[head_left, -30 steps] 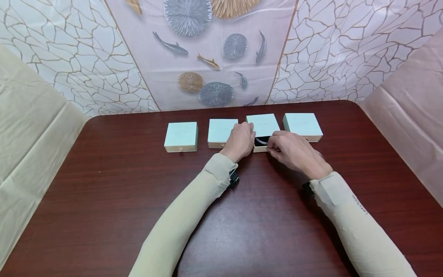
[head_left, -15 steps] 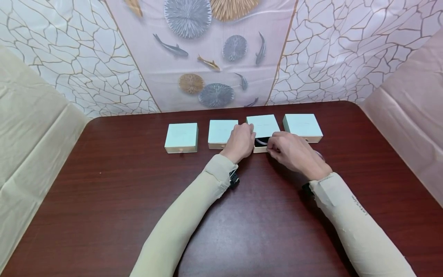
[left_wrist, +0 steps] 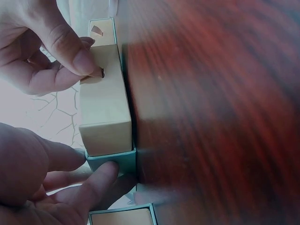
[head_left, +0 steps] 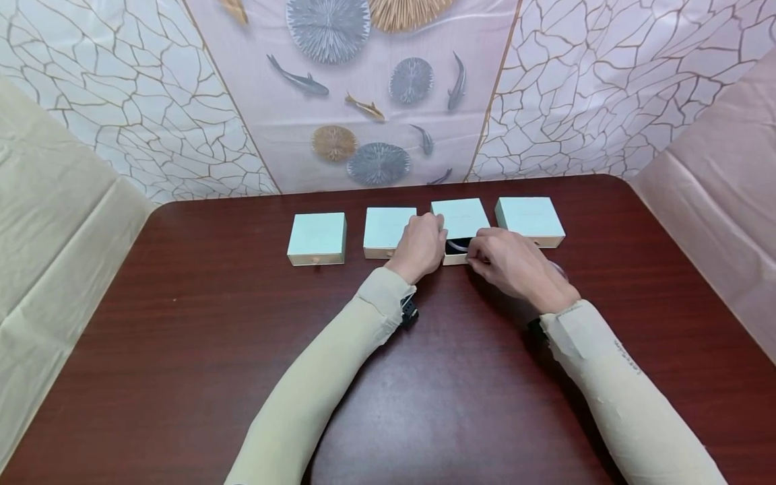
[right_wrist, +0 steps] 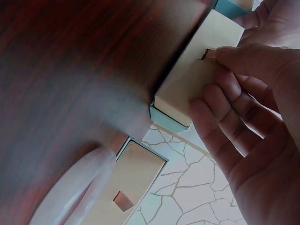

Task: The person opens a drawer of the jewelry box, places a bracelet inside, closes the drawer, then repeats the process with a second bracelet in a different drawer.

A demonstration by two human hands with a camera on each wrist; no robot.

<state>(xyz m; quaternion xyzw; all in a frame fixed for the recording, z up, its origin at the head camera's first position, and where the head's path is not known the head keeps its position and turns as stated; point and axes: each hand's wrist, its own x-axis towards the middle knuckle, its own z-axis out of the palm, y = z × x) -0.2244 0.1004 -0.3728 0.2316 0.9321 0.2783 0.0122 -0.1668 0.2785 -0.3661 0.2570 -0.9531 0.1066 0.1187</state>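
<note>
A mint-green drawer box [head_left: 459,217], third from the left, has its cream drawer [left_wrist: 105,101] pulled partway out towards me. Inside the drawer, against a black lining, shows part of a pale ring-shaped thing [head_left: 456,246], probably a bangle. My left hand [head_left: 420,244] holds the box's sleeve by its left end, thumb and fingers either side of it. Between thumb and forefinger, my right hand [head_left: 515,263] pinches the small ribbon tab [right_wrist: 211,54] on the drawer's front. Its other fingers lie loosely curled beside the drawer.
Similar closed boxes stand in the row: one at the far left [head_left: 317,238], one beside my left hand [head_left: 388,229], one at the right [head_left: 530,219]. A pale bangle [right_wrist: 77,187] hangs at my right wrist. Patterned cloth [head_left: 376,101] rises behind the dark wooden table [head_left: 200,350].
</note>
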